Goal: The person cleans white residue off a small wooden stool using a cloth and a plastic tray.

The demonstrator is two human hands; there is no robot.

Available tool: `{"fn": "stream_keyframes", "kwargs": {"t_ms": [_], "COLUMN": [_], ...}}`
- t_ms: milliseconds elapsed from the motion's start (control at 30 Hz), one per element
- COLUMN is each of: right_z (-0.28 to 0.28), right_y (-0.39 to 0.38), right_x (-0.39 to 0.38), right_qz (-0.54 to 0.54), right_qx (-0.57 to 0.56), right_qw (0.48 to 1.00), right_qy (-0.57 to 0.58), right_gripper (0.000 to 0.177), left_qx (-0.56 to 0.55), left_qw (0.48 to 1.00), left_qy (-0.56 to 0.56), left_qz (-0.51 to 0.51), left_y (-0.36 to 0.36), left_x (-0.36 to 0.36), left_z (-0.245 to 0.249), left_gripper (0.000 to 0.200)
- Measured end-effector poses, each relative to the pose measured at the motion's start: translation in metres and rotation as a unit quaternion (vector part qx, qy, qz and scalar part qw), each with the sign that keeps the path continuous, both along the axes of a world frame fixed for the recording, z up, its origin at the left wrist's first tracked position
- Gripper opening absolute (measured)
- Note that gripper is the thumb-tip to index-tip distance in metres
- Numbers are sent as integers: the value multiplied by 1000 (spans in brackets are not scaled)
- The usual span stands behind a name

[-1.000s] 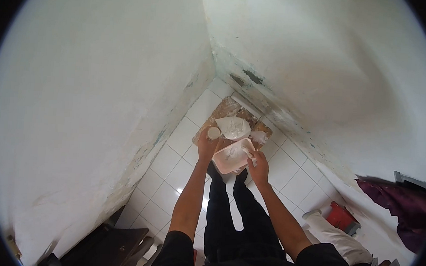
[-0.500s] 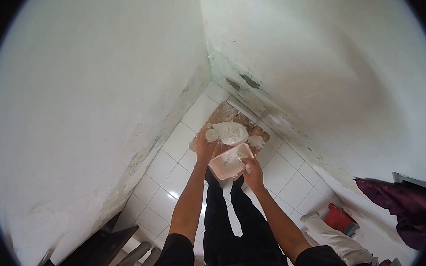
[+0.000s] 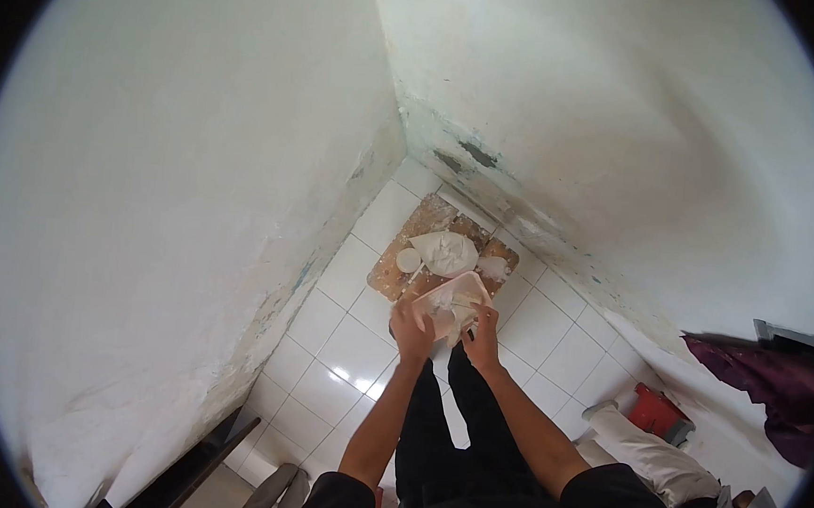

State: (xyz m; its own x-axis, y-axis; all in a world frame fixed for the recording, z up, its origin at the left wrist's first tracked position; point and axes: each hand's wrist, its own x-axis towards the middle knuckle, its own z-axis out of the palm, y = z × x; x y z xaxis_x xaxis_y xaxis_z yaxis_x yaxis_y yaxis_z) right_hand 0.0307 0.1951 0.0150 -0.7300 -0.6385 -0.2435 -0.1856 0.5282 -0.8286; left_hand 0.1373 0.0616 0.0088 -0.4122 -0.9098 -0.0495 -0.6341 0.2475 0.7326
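Note:
A pink plastic tub (image 3: 476,287) with white material inside is held between my hands above the floor. My left hand (image 3: 412,330) is closed on the tub's left side. At its right side is my right hand (image 3: 482,338), fingers bent around something pale and whitish at the rim; its exact shape is unclear. Beyond the tub, a white bag of powder (image 3: 448,254) lies open on a stained brown board (image 3: 388,276). A round white container (image 3: 408,261) stands left of the bag, and a smaller pale bag (image 3: 494,268) lies to its right.
Two walls with peeling paint (image 3: 478,154) meet in the corner ahead. White floor tiles (image 3: 330,343) surround the board. To the right are a red bucket (image 3: 657,415), a maroon cloth (image 3: 761,383) and another person's light trouser leg (image 3: 648,452). Dark furniture (image 3: 186,470) is at lower left.
My left hand has let go of the round white container, now on the board, and moved back to the tub. The tub has shifted slightly right.

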Motion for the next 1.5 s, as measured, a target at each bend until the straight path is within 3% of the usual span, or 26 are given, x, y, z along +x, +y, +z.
{"fn": "stream_keyframes", "kwargs": {"t_ms": [67, 200, 267, 300, 367, 400, 467, 567, 700, 767, 900, 967, 1100, 1267, 1400, 1500], "right_z": [-14, -31, -66, -68, -73, -68, -52, -56, -64, -68, -80, -81, -88, -57, -43, 6], "right_y": [8, 20, 30, 28, 22, 17, 5, -3, 2, 3, 5, 4, -5, -6, 3, -3], "right_x": [2, -6, -4, -8, -24, -32, -43, -43, -44, -39, -38, -38, -32, -24, -20, -16], "right_qz": [-3, 17, -120, -121, -235, -236, -220, -192, -180, -190, -181, -170, -218, -215, -178, -183], "right_qx": [-14, -1, -4, -3, 67, 66, 67, 59, 24, 5, 23, 21, 61, -38, -60, -73], "right_qw": [999, 994, 992, 992, 960, 960, 913, 909, 884, 887, 905, 914, 907, 885, 903, 918], "right_qy": [44, 107, 29, 30, -138, -136, -336, -364, -432, -420, -384, -369, -355, -411, -386, -345], "right_gripper": [78, 79, 76, 76, 67, 67, 67, 65, 69, 68, 65, 70, 73, 71, 81, 79], "left_qx": [-14, 29, 39, 39, -2, -3, -1, -14, -38, -34, -6, 125, 135, 159, 162, 213], "left_qw": [987, 970, 935, 935, 915, 915, 890, 875, 888, 953, 982, 977, 972, 971, 969, 959], "left_qy": [-39, -49, -111, -111, -109, -107, -99, -74, -60, -18, -5, 103, 92, 94, 93, 123], "left_qz": [-153, -235, -333, -334, -388, -389, -446, -478, -454, -299, -187, -137, -167, -149, -164, -140], "left_y": [21, 33, 31, 30, 24, 20, 9, -2, -4, -2, -9, -15, -18, -14, -18, -26], "left_x": [10, 18, 18, 18, 16, 13, 11, 10, 13, 13, 18, 24, 23, 26, 28, 28], "left_z": [-1, -4, -3, -3, -4, -3, 1, -1, -6, -1, -3, -24, -25, -16, 18, 64], "left_gripper": [56, 57, 61, 61, 63, 63, 62, 63, 58, 48, 38, 35, 33, 34, 33, 33]}}
